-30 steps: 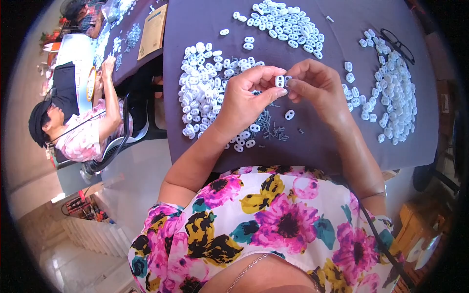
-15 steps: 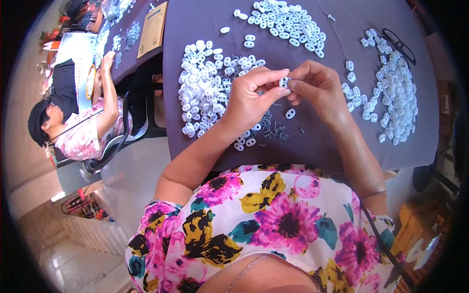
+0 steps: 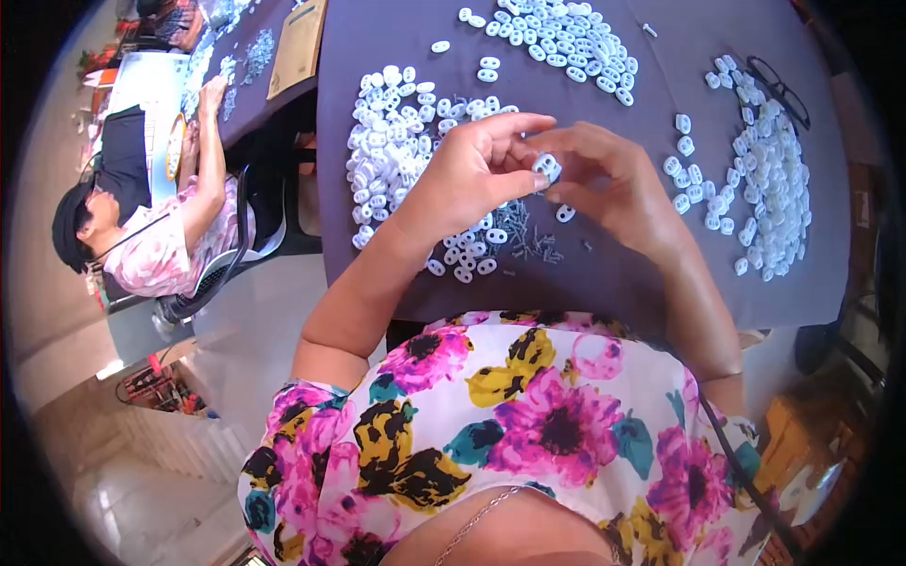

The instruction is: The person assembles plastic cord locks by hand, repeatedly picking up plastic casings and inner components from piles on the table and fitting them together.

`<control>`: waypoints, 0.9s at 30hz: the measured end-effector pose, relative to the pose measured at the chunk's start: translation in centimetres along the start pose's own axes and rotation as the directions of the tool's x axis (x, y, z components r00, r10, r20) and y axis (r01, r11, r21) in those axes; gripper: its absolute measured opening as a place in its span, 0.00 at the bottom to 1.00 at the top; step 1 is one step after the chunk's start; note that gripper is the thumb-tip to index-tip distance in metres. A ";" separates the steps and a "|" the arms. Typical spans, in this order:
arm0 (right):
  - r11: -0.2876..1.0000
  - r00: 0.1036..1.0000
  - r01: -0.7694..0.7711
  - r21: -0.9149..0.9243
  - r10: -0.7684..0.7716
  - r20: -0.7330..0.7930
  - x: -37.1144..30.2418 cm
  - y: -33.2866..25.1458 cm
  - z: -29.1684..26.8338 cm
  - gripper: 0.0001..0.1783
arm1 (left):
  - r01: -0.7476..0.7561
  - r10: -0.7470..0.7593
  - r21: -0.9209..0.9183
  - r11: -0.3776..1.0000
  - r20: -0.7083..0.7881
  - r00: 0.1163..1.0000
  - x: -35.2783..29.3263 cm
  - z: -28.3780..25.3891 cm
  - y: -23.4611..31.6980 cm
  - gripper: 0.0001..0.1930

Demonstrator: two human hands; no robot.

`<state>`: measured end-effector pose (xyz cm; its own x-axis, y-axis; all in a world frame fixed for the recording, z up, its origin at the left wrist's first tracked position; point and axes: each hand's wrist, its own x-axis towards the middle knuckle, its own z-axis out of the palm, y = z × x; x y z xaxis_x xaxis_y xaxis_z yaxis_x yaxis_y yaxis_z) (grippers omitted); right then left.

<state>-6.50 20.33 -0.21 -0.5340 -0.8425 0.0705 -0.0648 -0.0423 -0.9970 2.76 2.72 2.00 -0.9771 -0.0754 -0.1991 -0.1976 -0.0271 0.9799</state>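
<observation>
Held piece: one white two-hole piece (image 3: 546,167), raised above the tabletop (image 3: 613,283), at the left thumb tip and between the two hands.
Left fingers: the left hand (image 3: 477,170) pinches the piece, thumb at its lower left edge; the index finger extends above it.
Right fingers: those of the right hand (image 3: 623,189) stand apart, index above the piece and thumb below; contact with it cannot be told.
Direction: the piece lies at the left thumb tip and just left of the right hand's gap.
Nearer hand: the left.
Long axis: uncertain; the thumb covers part of the piece. The face with holes shows.
Below the fingers: grey screws (image 3: 533,247) lie loose, nearer the body; a single white piece (image 3: 565,213) lies just under the right thumb.
Left of the fingers: a heap of white pieces (image 3: 373,184).
Beyond the fingers: a second pile (image 3: 566,42).
Right of the fingers: a third pile (image 3: 774,198), with black glasses (image 3: 779,91) beside its far end.
Containers: the heap and piles lie loose on the tabletop. A cardboard box (image 3: 793,434) stands low, to the right and bodyward of the fingers; contents cannot be told.
</observation>
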 end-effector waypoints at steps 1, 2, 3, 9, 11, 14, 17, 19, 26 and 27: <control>0.996 0.999 0.046 -0.081 -0.044 0.024 0.0 0.1 0.2 0.19 | 0.031 -0.030 -0.044 0.999 0.040 0.999 0.0 0.1 0.0 0.23; 0.992 0.999 0.044 -0.117 -0.041 0.023 0.0 0.0 0.2 0.17 | 0.030 -0.028 -0.026 0.999 0.064 0.998 0.0 -0.1 -0.2 0.22; 0.992 0.999 0.044 -0.117 -0.042 0.022 0.0 0.0 0.2 0.17 | 0.030 -0.028 -0.026 0.999 0.064 0.998 0.0 -0.3 -0.3 0.22; 0.996 0.997 0.068 -0.052 -0.070 -0.034 -0.1 0.4 0.7 0.14 | 0.048 -0.043 -0.096 0.994 0.056 0.998 0.5 -0.7 -0.5 0.20; 0.989 0.990 0.127 -0.072 -0.131 -0.045 -0.2 0.5 0.7 0.13 | 0.055 -0.049 -0.090 0.994 0.069 0.996 0.5 -0.6 -0.3 0.19; 0.995 0.992 0.104 -0.007 -0.105 -0.075 -0.2 0.9 1.2 0.12 | 0.042 -0.034 -0.116 0.992 0.069 0.997 0.4 -0.6 -0.8 0.18; 0.992 0.991 0.111 -0.060 -0.115 -0.070 -0.4 1.3 1.4 0.11 | 0.090 -0.073 -0.173 0.981 0.101 0.992 -0.1 -0.8 -1.5 0.19; 0.986 0.987 0.140 -0.093 -0.147 -0.070 -0.4 1.2 1.5 0.11 | 0.101 -0.084 -0.188 0.977 0.095 0.992 -0.4 -0.6 -1.6 0.17; 0.992 0.991 0.128 -0.016 -0.129 -0.039 -0.5 1.3 1.7 0.10 | 0.075 -0.065 -0.219 0.973 0.053 0.996 -1.1 0.0 -1.4 0.15; 0.995 0.996 0.075 -0.065 -0.077 -0.034 -0.4 0.9 1.5 0.10 | 0.041 -0.029 -0.171 0.984 0.075 0.997 -1.1 -0.1 -1.0 0.15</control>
<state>-5.11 19.82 -1.21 -0.5560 -0.8179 0.1480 -0.1591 -0.0701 -0.9848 4.02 2.75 1.24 -0.9742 0.0000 -0.2257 -0.2212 -0.2003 0.9544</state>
